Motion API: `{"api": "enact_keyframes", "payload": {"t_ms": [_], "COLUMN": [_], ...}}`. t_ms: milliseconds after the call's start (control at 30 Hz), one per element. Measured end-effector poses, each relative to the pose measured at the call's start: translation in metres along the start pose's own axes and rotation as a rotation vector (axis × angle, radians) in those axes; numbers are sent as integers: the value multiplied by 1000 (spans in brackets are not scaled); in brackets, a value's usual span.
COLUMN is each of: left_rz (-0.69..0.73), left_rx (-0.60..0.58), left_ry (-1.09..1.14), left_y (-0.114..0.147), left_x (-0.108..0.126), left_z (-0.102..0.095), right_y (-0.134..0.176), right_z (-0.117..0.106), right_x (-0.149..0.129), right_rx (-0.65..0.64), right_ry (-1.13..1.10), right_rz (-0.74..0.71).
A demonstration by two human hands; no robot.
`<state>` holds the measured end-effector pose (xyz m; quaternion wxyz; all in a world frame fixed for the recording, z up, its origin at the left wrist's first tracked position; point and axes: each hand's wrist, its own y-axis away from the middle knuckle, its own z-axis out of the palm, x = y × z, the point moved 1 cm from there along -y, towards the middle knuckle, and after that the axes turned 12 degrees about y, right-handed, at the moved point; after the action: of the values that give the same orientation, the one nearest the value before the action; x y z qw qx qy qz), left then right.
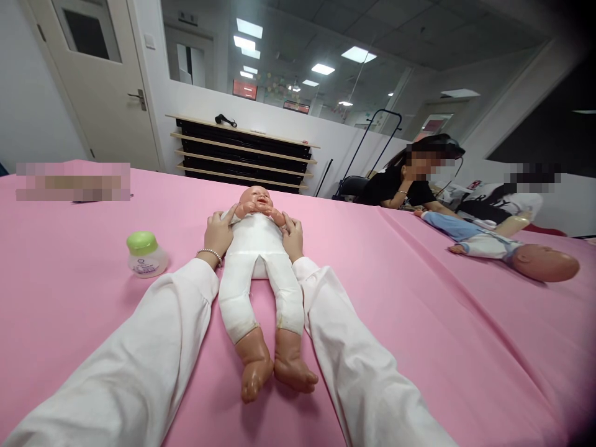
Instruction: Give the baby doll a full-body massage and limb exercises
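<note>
A baby doll [257,239] with a white cloth body lies on its back, its feet toward me and both forearms bent over its upper chest. At its left side in the view, my left hand [218,234] holds one arm, fingers closed around the upper part. My right hand [292,237] grips the other arm near the elbow, fingers likewise closed. My palms are partly hidden from the camera. Left of my left wrist stands a small clear jar with a green lid [143,253], touched by neither hand.
Pink cloth [382,298] covers the table. A second doll [484,243] in blue and white lies at the right, beside two seated people. One person [395,186] wears black. Behind the table are stacked boards [242,152] and a blue-framed trolley [367,149].
</note>
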<state>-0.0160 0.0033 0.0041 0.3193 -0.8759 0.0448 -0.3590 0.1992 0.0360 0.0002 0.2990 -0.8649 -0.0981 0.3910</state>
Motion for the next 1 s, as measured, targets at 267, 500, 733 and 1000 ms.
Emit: {"api": "enact_keyframes", "payload": {"t_ms": [267, 500, 733, 1000], "left_rz": [-228, -673, -535, -186], "left_rx": [125, 301, 308, 320], "left_ry": [233, 427, 343, 311], "left_y": [0, 0, 0, 2], "left_x": [-2, -10, -10, 6], "left_z": [-2, -6, -2, -8], "right_y": [-4, -7, -4, 1], "right_z": [4, 1, -2, -4], "right_x": [9, 38, 22, -5], "right_rx": [144, 493, 471, 258], "right_ry": [-181, -237, -256, -155], "right_rz": [167, 648, 406, 44]}}
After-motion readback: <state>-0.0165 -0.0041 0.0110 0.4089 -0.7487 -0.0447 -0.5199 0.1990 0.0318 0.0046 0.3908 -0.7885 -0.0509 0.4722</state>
